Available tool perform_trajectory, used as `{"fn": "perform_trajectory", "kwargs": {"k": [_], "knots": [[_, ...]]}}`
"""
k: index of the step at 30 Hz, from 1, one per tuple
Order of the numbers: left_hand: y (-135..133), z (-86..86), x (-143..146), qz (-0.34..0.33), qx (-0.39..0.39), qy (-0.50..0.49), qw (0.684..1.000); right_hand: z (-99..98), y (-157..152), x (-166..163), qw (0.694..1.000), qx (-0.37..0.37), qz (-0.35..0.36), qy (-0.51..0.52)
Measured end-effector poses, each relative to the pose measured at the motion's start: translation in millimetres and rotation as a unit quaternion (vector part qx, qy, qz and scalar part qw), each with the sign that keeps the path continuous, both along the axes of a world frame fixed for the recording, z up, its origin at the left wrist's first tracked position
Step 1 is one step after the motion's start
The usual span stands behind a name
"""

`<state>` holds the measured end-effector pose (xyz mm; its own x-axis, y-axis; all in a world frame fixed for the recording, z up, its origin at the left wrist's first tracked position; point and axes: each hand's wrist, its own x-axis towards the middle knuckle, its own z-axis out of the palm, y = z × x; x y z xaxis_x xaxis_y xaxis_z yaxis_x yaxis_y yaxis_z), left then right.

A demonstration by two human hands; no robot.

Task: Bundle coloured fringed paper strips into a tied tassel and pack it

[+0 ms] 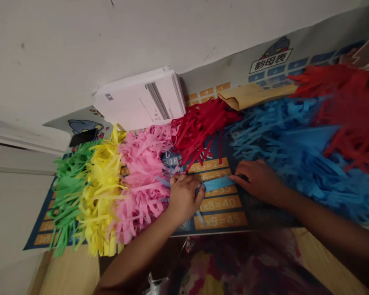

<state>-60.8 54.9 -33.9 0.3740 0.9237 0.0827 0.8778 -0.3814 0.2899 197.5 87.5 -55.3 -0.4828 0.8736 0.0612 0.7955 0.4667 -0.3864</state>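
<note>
A narrow blue paper strip [219, 183] stretches between my two hands, just above the printed table mat. My left hand [186, 192] is closed on its left part, where thin fringe ends stick out past the fingers. At the other end, my right hand [258, 180] pinches the strip between thumb and fingers. Close by on the right lies a heap of blue fringed paper [307, 164]. Pink fringed paper [143, 172] borders my left hand, and a dark red fringed bunch [203, 127] lies beyond both hands.
Yellow [101, 188] and green fringed paper [69, 188] lie at the left. A bright red fringed heap [350, 110] is at the far right. A white box [141, 100] leans against the wall [95, 37]. Behind lie a brown paper piece [255, 96] and a dark phone-like object [83, 138].
</note>
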Motion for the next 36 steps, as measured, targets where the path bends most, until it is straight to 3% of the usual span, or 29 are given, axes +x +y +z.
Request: {"fn": "perform_trajectory", "kwargs": {"k": [9, 12, 18, 22, 25, 30, 36], "knots": [[1, 4.2, -5, -0.022, -0.033, -0.070, 0.997, 2.4, -1, 11, 0.993, -0.043, 0.030, 0.109], [-1, 5.9, -11, -0.046, -0.006, -0.114, 0.992, 7.9, -4, 13, 0.994, -0.010, 0.063, 0.089], [-10, 6.5, -16, -0.115, 0.103, -0.097, 0.983, 16.8, -18, 8, 0.978, 0.147, 0.138, 0.055], [-14, 3.6, -15, -0.159, 0.122, -0.077, 0.977, 17.3, -24, 13, 0.970, 0.146, 0.187, 0.044], [-14, 2.2, -15, -0.160, 0.099, -0.088, 0.978, 14.3, -24, 16, 0.978, 0.112, 0.162, 0.065], [-9, 7.7, -11, -0.082, 0.008, -0.106, 0.991, 10.4, -21, 13, 0.995, -0.001, 0.082, 0.054], [-9, 7.7, -6, -0.028, 0.002, -0.087, 0.996, 13.6, -11, 2, 0.999, -0.020, 0.037, 0.010]]}}
